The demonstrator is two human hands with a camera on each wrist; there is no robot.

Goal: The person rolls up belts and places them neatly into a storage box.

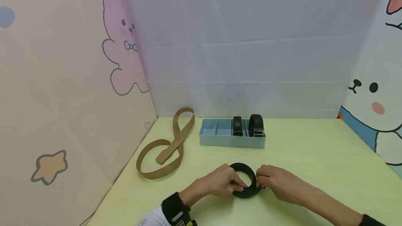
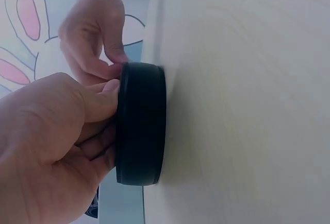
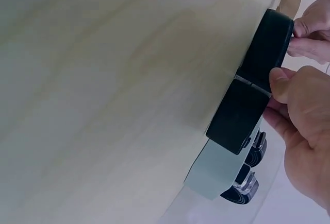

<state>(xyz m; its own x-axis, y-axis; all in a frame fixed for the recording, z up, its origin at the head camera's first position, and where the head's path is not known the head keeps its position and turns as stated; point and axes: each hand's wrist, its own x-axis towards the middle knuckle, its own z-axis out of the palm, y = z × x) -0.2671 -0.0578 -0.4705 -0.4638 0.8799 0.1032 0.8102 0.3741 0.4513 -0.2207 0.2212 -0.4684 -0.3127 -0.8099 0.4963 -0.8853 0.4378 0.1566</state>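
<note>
A black belt (image 1: 252, 180) is wound into a round coil standing on its edge on the table. My left hand (image 1: 220, 181) pinches the coil's near left side, some fingers inside the ring; in the left wrist view the coil's outer band (image 2: 142, 126) faces the camera. At the right side, my right hand (image 1: 279, 183) pinches the coil near its outer end. The right wrist view shows a flat dark buckle plate (image 3: 238, 115) there, beside the fingers. What the fingertips do inside the ring is partly hidden.
Behind the coil stands a light blue divided box (image 1: 231, 141) with two coiled black belts, a narrower one (image 1: 237, 125) and a wider one (image 1: 255, 124), in its right compartments. A tan fabric belt (image 1: 160, 174) lies loosely looped at the left. Cloth walls border the yellowish table (image 1: 301, 149).
</note>
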